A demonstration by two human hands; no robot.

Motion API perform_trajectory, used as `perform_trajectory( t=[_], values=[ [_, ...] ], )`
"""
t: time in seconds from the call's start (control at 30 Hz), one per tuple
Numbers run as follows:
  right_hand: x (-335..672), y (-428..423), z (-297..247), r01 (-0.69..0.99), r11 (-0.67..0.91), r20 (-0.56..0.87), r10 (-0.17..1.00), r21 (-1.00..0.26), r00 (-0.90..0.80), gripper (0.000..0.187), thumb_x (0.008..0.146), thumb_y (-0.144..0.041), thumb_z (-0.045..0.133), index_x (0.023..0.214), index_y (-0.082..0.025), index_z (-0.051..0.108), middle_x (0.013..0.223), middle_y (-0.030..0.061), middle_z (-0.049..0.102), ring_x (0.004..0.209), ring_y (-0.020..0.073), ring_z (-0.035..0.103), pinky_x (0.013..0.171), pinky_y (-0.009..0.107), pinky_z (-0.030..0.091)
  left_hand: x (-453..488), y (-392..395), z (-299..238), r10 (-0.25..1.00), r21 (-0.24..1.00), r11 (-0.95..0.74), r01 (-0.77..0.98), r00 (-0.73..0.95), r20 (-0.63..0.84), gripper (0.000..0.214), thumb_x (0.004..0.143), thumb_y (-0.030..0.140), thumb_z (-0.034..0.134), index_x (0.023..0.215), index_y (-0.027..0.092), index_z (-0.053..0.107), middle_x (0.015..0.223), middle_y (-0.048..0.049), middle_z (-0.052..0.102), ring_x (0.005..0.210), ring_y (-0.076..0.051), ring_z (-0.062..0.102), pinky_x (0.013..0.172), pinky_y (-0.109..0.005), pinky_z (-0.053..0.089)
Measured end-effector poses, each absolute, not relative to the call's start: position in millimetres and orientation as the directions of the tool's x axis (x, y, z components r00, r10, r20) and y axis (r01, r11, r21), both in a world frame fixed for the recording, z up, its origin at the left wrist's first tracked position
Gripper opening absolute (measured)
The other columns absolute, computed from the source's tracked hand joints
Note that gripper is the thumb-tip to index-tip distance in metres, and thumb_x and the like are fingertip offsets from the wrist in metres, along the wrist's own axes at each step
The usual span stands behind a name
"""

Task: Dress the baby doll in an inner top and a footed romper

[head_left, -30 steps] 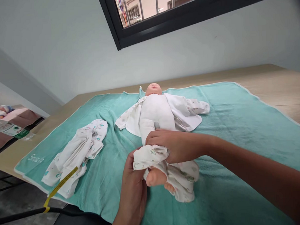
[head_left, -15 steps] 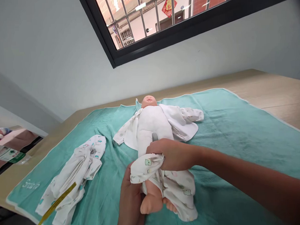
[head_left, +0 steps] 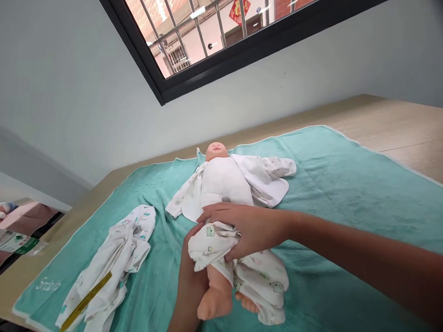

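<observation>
A baby doll (head_left: 225, 178) lies on its back, head away from me, with an unfastened white baby jacket (head_left: 264, 181) spread around its soft white body. Patterned baby pants (head_left: 265, 274) cover part of its legs, and both bare feet stick out. My right hand (head_left: 246, 228) lies across the doll's thigh, fingers extended over the top and thumb lower down, with pants fabric between them. Against the outer side of the same leg, my left hand (head_left: 191, 265) curls around the pants; its fingertips are hidden beneath the cloth.
A turquoise blanket (head_left: 336, 195) covers much of the wooden table (head_left: 399, 133). Left of the doll lies a folded white printed baby garment (head_left: 111, 264), with a yellow tape strip (head_left: 81, 306) across the view. A plastic bottle (head_left: 17, 241) appears at far left. Behind stands a wall with a barred window.
My right hand has shifted from pinching the pants' edge to lying over the thigh with fingers extended. The foot has moved slightly left, and the view has shifted a little.
</observation>
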State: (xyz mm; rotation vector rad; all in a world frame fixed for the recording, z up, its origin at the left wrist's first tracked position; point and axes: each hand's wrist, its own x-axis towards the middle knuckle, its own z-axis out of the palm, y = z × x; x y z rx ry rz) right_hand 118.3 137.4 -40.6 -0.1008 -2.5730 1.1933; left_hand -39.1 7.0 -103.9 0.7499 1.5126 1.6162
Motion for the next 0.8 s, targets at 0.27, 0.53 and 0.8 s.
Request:
perform_trajectory(
  t=[0.27,0.53,0.8],
  values=[
    [114.1,137.4,-49.4,0.066,0.615,0.193,0.345,-0.786,-0.919,0.039,0.069,-0.012,0.061,0.107,-0.020,0.062,0.098,0.0030,0.066,0.089,0.0210,0.059,0.078,0.030,0.043,-39.2,-19.4,-93.6,0.907,0.974,0.062,-0.217,-0.395,-0.146,0.056,0.061,0.044,0.079,0.109,0.016,0.068,0.108,-0.0129,0.070,0.108,-0.035,0.061,0.088,-0.039,0.049],
    [117.1,140.6,-45.5,0.060,0.582,0.140,0.293,-0.811,-0.946,0.035,0.076,-0.021,0.064,0.111,-0.019,0.060,0.101,0.0046,0.064,0.091,0.0206,0.057,0.079,0.030,0.042,-42.8,-12.3,-82.0,0.856,0.970,0.169,-0.174,-0.463,-0.232,0.040,0.075,0.041,0.073,0.109,0.020,0.066,0.100,-0.0040,0.073,0.079,-0.019,0.065,0.064,-0.025,0.047],
    [118.2,144.1,-44.0,0.034,0.405,0.145,0.402,-0.914,-0.904,0.038,0.095,-0.051,0.041,0.097,-0.019,0.062,0.102,0.0029,0.064,0.096,0.0196,0.056,0.085,0.031,0.040,-41.7,7.8,-80.7,0.896,0.888,0.118,-0.444,-0.337,-0.287,0.053,0.079,0.050,0.065,0.120,0.016,0.065,0.104,-0.0093,0.072,0.096,-0.026,0.066,0.089,-0.035,0.047]
  ],
)
